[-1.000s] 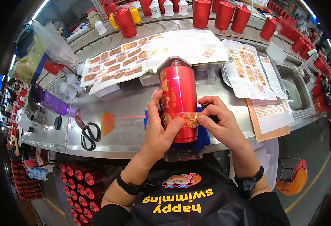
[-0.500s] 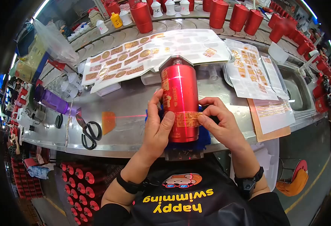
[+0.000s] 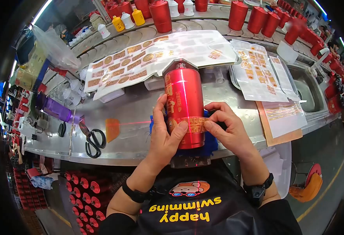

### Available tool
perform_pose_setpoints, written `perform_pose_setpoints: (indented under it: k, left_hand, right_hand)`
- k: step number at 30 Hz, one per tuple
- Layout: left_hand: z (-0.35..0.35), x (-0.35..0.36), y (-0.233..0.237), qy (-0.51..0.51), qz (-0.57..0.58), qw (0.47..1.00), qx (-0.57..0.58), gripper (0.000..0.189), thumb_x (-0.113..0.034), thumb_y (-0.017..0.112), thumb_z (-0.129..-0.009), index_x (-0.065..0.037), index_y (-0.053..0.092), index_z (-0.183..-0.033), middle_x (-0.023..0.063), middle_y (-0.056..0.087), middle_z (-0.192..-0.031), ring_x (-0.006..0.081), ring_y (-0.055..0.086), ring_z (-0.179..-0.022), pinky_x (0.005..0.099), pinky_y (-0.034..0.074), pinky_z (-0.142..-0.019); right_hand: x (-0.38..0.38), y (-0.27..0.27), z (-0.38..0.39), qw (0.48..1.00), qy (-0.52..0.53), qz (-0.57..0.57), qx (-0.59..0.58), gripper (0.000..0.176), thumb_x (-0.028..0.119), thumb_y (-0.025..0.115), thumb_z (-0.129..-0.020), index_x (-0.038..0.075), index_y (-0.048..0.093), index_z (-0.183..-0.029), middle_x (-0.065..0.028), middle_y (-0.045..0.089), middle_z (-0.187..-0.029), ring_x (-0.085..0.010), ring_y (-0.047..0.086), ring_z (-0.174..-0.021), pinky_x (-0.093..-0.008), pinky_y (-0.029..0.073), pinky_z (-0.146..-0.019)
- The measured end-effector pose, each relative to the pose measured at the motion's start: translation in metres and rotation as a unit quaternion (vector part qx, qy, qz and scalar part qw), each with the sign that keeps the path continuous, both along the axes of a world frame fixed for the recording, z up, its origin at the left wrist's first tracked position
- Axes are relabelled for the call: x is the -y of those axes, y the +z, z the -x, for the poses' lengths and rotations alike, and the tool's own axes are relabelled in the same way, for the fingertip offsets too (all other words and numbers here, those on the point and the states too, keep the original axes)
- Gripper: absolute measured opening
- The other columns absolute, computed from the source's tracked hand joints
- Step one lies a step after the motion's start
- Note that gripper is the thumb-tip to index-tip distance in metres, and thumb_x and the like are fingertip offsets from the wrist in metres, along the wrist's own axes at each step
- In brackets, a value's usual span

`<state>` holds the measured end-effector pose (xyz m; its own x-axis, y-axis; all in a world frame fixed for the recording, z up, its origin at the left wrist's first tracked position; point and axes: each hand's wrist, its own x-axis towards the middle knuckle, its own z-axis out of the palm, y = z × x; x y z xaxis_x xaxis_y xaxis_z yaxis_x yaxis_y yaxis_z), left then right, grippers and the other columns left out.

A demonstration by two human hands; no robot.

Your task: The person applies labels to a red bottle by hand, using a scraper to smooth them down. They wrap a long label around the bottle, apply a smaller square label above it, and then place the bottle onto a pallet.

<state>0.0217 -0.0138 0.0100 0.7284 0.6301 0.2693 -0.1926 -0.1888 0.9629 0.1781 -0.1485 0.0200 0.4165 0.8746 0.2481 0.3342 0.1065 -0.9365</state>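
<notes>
A shiny red bottle [image 3: 189, 90] with gold lettering stands or leans in front of me; red laser lines cross it. My left hand [image 3: 163, 137] is wrapped round its left side, the thumb pressing on a gold sticker [image 3: 195, 124] low on the bottle. At the right, my right hand [image 3: 230, 131] pinches the sticker's free end between thumb and forefinger. Beneath the bottle's lower part lies a blue cloth [image 3: 210, 147], mostly hidden. Just beyond the bottle's neck is a sheet of gold and brown decals [image 3: 128, 64].
Black-handled scissors [image 3: 94, 141], an orange scraper [image 3: 112, 130] and a purple bottle [image 3: 58, 109] lie to the left. More sticker sheets [image 3: 256, 72] lie right, before a sink [image 3: 307, 88]. A conveyor [image 3: 113, 43] carrying red bottles and small white and yellow ones curves behind.
The bottles on the conveyor have shifted to the right. The left thumb has moved right along the sticker, and the red bottle has turned or tilted slightly left.
</notes>
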Motion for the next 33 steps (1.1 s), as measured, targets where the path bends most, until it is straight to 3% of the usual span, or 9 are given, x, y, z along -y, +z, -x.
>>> perform_pose_setpoints:
  k: [3,5,9,14,17,20,23,26,33]
  left_hand:
    - [0.001,-0.002,-0.003,0.004,-0.042,0.999,-0.011,0.071,-0.026,0.059,-0.097,0.001,0.019,-0.149,0.0195,0.033,-0.147,0.0259,0.036,-0.134,0.0373,0.030,-0.112]
    - [0.002,-0.005,-0.006,-0.011,0.003,1.000,0.015,0.067,-0.025,0.055,-0.099,0.001,0.020,-0.149,0.0176,0.033,-0.146,0.0240,0.038,-0.132,0.0364,0.031,-0.111]
    - [0.001,-0.005,-0.004,-0.022,0.027,0.999,0.039,0.060,-0.023,0.050,-0.102,0.000,0.021,-0.149,0.0147,0.035,-0.146,0.0215,0.040,-0.129,0.0351,0.031,-0.110]
    - [0.001,-0.003,-0.004,0.000,-0.006,1.000,0.009,0.063,-0.025,0.053,-0.100,0.001,0.022,-0.149,0.0162,0.035,-0.145,0.0229,0.039,-0.130,0.0354,0.030,-0.111]
    - [0.000,-0.002,-0.005,0.008,-0.009,1.000,0.000,0.066,-0.027,0.056,-0.099,0.001,0.023,-0.148,0.0175,0.035,-0.145,0.0241,0.039,-0.132,0.0358,0.029,-0.111]
    - [0.001,-0.002,-0.005,0.004,-0.006,1.000,0.004,0.068,-0.028,0.057,-0.098,0.002,0.022,-0.148,0.0187,0.036,-0.145,0.0252,0.038,-0.133,0.0364,0.030,-0.111]
    - [-0.001,0.001,-0.002,0.005,-0.021,1.000,0.006,0.070,-0.028,0.058,-0.098,0.003,0.021,-0.148,0.0198,0.036,-0.145,0.0260,0.039,-0.132,0.0370,0.031,-0.111]
    - [-0.002,0.002,-0.001,0.007,-0.021,1.000,0.008,0.072,-0.028,0.059,-0.097,0.003,0.019,-0.148,0.0207,0.036,-0.144,0.0263,0.040,-0.132,0.0372,0.032,-0.110]
    - [-0.004,0.004,0.004,0.001,0.018,1.000,0.025,0.074,-0.025,0.062,-0.095,0.004,0.018,-0.148,0.0201,0.039,-0.141,0.0254,0.043,-0.130,0.0368,0.036,-0.108]
  right_hand:
    - [0.000,-0.001,0.001,1.000,-0.002,0.000,-0.003,0.014,0.015,0.067,-0.090,0.001,0.065,-0.087,-0.0115,0.054,-0.118,-0.0171,0.053,-0.105,-0.0293,0.043,-0.090]
    - [-0.001,0.000,0.002,1.000,-0.007,-0.001,-0.009,0.013,0.014,0.068,-0.089,0.001,0.066,-0.087,-0.0141,0.054,-0.115,-0.0224,0.055,-0.107,-0.0315,0.046,-0.088]
    - [-0.002,0.001,0.002,1.000,-0.010,-0.003,0.007,0.013,0.014,0.067,-0.089,0.001,0.066,-0.086,-0.0139,0.054,-0.114,-0.0219,0.055,-0.107,-0.0314,0.046,-0.087]
    - [-0.002,-0.001,0.001,1.000,-0.012,-0.009,0.010,0.013,0.014,0.067,-0.089,0.001,0.066,-0.086,-0.0139,0.055,-0.112,-0.0218,0.056,-0.106,-0.0313,0.046,-0.086]
    - [-0.001,0.001,0.002,1.000,-0.012,0.007,-0.008,0.013,0.013,0.066,-0.090,0.001,0.064,-0.085,-0.0107,0.055,-0.117,-0.0155,0.053,-0.104,-0.0290,0.042,-0.091]
    - [-0.002,0.000,0.003,1.000,-0.012,-0.001,-0.001,0.012,0.012,0.066,-0.090,0.001,0.064,-0.085,-0.0107,0.055,-0.117,-0.0150,0.053,-0.103,-0.0286,0.042,-0.090]
    - [-0.003,-0.003,0.003,1.000,-0.021,-0.015,0.005,0.013,0.013,0.067,-0.089,0.001,0.066,-0.085,-0.0143,0.056,-0.110,-0.0222,0.057,-0.105,-0.0306,0.046,-0.084]
    - [-0.003,-0.001,0.003,1.000,-0.023,-0.012,-0.001,0.013,0.013,0.067,-0.089,0.001,0.066,-0.085,-0.0142,0.056,-0.110,-0.0220,0.058,-0.103,-0.0305,0.047,-0.083]
    - [0.002,0.001,0.001,1.000,-0.028,-0.008,0.009,0.012,0.012,0.066,-0.091,0.001,0.065,-0.087,-0.0162,0.059,-0.115,-0.0214,0.055,-0.114,-0.0319,0.042,-0.092]
